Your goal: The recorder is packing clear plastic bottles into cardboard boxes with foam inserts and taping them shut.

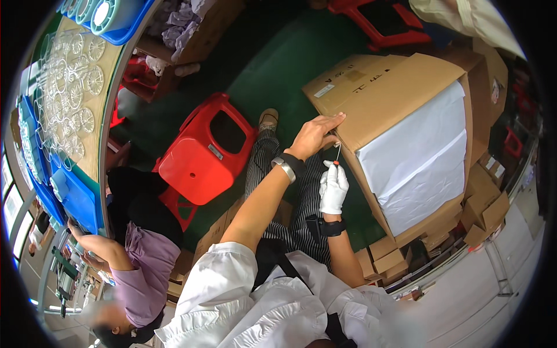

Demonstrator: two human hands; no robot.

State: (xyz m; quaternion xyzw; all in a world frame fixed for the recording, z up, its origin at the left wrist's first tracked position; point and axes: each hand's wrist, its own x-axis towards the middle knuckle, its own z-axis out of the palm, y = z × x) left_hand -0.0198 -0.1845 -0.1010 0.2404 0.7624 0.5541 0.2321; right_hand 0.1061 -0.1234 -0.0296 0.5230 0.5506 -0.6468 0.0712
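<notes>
My bare left hand (pixel 316 136) reaches to the near-left edge of a big cardboard box (pixel 371 124), with its fingers stretched out toward the box's corner. Its thumb is apart from the fingers, near the tip of a thin tool. In a white glove, my right hand (pixel 333 190) is closed round that tool, which looks like a small screwdriver (pixel 337 155) with a thin metal shaft and an orange-red end. The shaft points up toward my left thumb; what its tip touches is too small to tell. White sheeting (pixel 418 159) covers the box's top opening.
A red plastic stool (pixel 200 165) stands to the left. Beyond it, a table (pixel 107 116) bears clear round plastic parts (pixel 75 93) and blue trays (pixel 78 194). A person in a purple top (pixel 148 255) sits at lower left. More cardboard boxes (pixel 484 200) lie at right.
</notes>
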